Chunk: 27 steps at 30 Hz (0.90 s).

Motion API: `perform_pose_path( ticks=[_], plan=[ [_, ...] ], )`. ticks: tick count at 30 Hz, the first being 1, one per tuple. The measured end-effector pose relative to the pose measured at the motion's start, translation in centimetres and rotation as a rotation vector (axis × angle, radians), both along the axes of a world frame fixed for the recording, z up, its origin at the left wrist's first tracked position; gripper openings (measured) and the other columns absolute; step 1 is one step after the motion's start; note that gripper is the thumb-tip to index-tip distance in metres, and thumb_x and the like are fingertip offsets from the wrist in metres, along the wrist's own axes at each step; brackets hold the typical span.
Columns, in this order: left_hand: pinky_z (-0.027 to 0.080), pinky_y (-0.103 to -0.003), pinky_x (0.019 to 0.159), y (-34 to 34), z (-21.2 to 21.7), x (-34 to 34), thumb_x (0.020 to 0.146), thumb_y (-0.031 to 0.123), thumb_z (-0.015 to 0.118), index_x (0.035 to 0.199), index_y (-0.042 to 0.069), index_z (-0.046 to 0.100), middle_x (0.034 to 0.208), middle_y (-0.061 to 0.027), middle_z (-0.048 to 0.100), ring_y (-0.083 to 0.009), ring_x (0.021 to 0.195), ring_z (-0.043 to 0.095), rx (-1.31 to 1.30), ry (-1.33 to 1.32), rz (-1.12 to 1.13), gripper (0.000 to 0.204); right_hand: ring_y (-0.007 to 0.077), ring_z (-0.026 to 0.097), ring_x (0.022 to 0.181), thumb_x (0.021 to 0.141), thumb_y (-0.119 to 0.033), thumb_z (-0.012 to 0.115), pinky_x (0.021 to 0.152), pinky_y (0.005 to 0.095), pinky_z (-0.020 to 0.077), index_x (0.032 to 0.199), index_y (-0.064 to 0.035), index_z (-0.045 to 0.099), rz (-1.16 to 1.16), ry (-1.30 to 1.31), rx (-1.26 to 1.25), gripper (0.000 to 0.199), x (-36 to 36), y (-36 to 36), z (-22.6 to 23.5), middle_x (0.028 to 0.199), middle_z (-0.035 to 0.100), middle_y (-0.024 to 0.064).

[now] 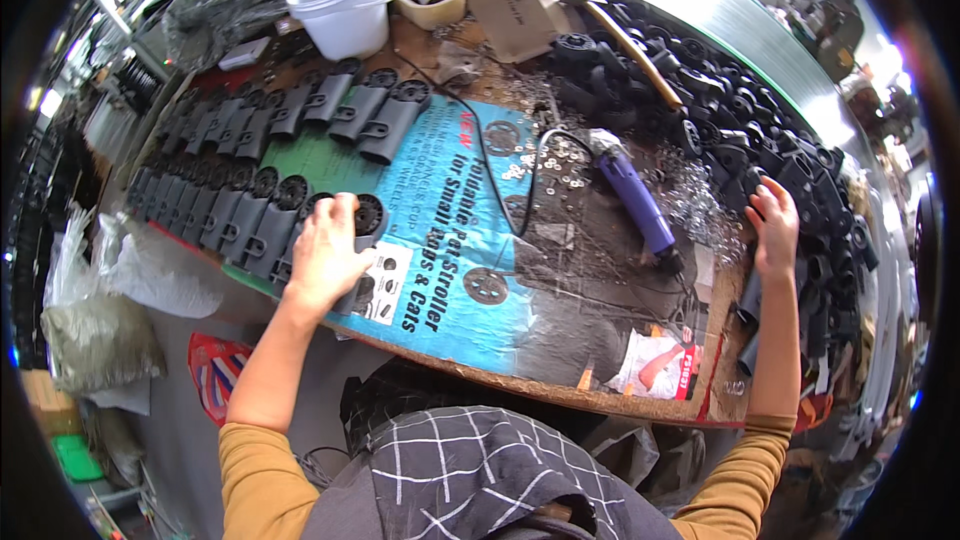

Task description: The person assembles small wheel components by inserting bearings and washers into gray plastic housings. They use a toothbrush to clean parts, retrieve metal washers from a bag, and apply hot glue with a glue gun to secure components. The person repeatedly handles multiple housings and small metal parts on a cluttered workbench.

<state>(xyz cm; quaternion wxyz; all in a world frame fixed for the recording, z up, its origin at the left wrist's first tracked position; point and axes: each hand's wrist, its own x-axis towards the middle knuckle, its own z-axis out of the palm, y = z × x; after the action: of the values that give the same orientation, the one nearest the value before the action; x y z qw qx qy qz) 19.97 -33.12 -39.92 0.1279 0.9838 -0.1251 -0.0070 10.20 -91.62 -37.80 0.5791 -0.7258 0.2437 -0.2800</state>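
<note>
Black moulded plastic bracket [362, 240] at the near end of the front row, about nine o'clock on the counter [560, 380], pressed under the left hand [325, 255] with fingers [340, 208] curled over its round toothed end; judged stiff, light and hard, best gripped across the tube body. Right hand [775, 230] at three o'clock, fingers spread loosely on the heaped black parts [760, 110], gripping nothing visible. Cluttered around: blue printed cardboard [450, 240], purple power screwdriver [635, 195], scattered washers [690, 205], white bucket [345, 5] at twelve.

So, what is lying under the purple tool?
The purple tool lies on small shiny metal washers and a dark printed sheet. Whatever is directly beneath its body is covered.
</note>
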Motion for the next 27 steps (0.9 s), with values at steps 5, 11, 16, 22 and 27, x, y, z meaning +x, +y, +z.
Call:
perform_pose_path(
  ticks=[5,11,16,22,27],
  plan=[
    [0.048,-0.042,0.088,-0.4,1.6,0.0,0.065,0.020,0.075,0.116,0.006,0.043,0.120,-0.0171,0.040,-0.0333,0.099,0.054,-0.409,0.224,-0.006,0.062,0.0105,0.059,0.085,0.089,-0.016,0.065,0.074,0.0249,0.0481,0.108,-0.0030,0.065,0.158,0.122,-0.266,0.023,0.8,8.8,2.6,0.096,0.064,0.0030],
    [0.045,-0.038,0.088,-9.7,2.4,-7.6,0.063,0.014,0.074,0.114,0.004,0.047,0.115,-0.0164,0.040,-0.0292,0.108,0.046,-0.702,0.143,-0.557,0.059,0.0138,0.065,0.079,0.082,-0.016,0.070,0.074,0.0275,0.0506,0.090,-0.0022,0.070,0.174,0.210,-0.579,0.016,4.1,11.2,1.2,0.083,0.068,0.0061],
    [0.051,-0.050,0.084,-17.4,-1.5,-8.3,0.070,0.026,0.077,0.120,0.005,0.042,0.125,-0.0185,0.034,-0.0396,0.113,0.041,-0.453,0.211,-0.558,0.065,0.0272,0.067,0.085,0.079,-0.022,0.070,0.080,0.0396,0.0513,0.084,-0.0086,0.073,0.030,0.478,-0.907,0.014,7.1,8.1,-0.6,0.087,0.070,0.0118],
    [0.047,-0.049,0.089,-17.9,-3.9,-8.5,0.073,0.028,0.082,0.112,0.004,0.047,0.119,-0.0184,0.035,-0.0389,0.109,0.042,-0.616,0.212,-0.521,0.058,0.0305,0.063,0.095,0.079,-0.036,0.075,0.084,0.0424,0.0490,0.081,-0.0073,0.071,-0.169,0.612,-1.171,0.029,11.7,6.0,-5.1,0.090,0.067,0.0128],
    [0.041,-0.043,0.091,-18.0,-3.3,-6.7,0.077,0.025,0.079,0.104,0.002,0.051,0.111,-0.0172,0.042,-0.0346,0.104,0.045,-0.732,0.176,-0.533,0.045,0.0305,0.061,0.097,0.079,-0.030,0.072,0.087,0.0435,0.0475,0.082,-0.0096,0.071,-0.168,0.583,-1.041,0.021,13.0,6.1,-5.4,0.093,0.066,0.0136]
  ],
)
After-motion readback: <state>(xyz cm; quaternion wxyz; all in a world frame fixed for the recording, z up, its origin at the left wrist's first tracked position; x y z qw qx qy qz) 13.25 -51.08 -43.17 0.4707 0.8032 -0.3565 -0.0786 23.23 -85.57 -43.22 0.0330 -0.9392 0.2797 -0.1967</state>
